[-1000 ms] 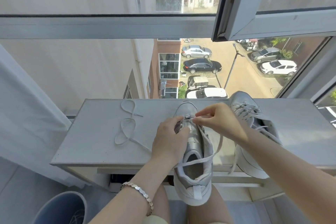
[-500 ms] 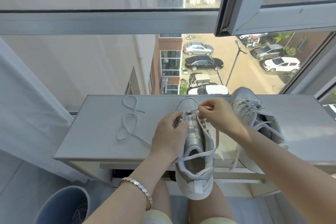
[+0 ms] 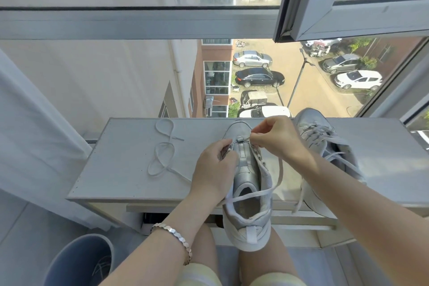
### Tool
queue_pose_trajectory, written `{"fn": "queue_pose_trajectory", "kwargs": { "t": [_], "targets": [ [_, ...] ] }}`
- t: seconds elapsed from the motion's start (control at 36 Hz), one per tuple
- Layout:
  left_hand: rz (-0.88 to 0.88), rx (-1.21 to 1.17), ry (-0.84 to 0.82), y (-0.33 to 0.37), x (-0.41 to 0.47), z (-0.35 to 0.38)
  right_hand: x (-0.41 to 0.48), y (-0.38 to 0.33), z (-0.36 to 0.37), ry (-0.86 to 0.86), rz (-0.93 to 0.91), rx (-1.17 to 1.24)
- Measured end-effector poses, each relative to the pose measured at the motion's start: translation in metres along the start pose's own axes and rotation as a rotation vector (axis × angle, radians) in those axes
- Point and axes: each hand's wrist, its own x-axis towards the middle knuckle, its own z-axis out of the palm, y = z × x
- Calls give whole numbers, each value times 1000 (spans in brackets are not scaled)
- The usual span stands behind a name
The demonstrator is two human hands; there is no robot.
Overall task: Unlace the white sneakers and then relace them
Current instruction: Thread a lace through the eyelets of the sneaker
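1. Nearest, a bracelet (image 3: 171,237) circles the left wrist, and a round bin (image 3: 76,260) stands on the floor below the desk (image 3: 120,169).
2. Next comes the near sneaker (image 3: 248,193). It lies toe-away on the desk, with its heel overhanging the near edge above the person's knees. The tongue is bare and most eyelets look empty.
3. The left hand (image 3: 213,169) grips the shoe's left eyelet flap, fingers curled over the edge to steady it. The upper looks soft and likely to fold, so a hold close to the working eyelet seems best.
4. The right hand (image 3: 276,139) pinches the lace (image 3: 250,196) between thumb and forefinger at the toe-end eyelets. A slack strand runs down the shoe's right side and across the collar opening.
5. Flat, limp and light, the lace probably will not push through a hole. It is better taken by its stiff tip and drawn.
6. More lace lies in loose loops (image 3: 162,153) on the desk to the left, its tail running under the left hand. I cannot tell whether it is the same lace.
7. Farther right, the second sneaker (image 3: 325,146) sits laced, just beside the right hand.
8. Beyond is the window (image 3: 139,21).
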Motion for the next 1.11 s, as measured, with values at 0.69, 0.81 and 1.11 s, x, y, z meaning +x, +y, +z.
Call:
{"fn": "queue_pose_trajectory", "kwargs": {
  "t": [0.69, 0.81, 1.11],
  "targets": [
    [13, -31, 5, -6, 0, 2, 10, 5, -1, -91, -59, -157],
    [15, -31, -3, -6, -1, 2, 14, -5, 3, -142, -129, -341],
    [13, -26, 15, -5, 1, 2, 7, 13, 17, -94, -39, -223]
  ]
}}
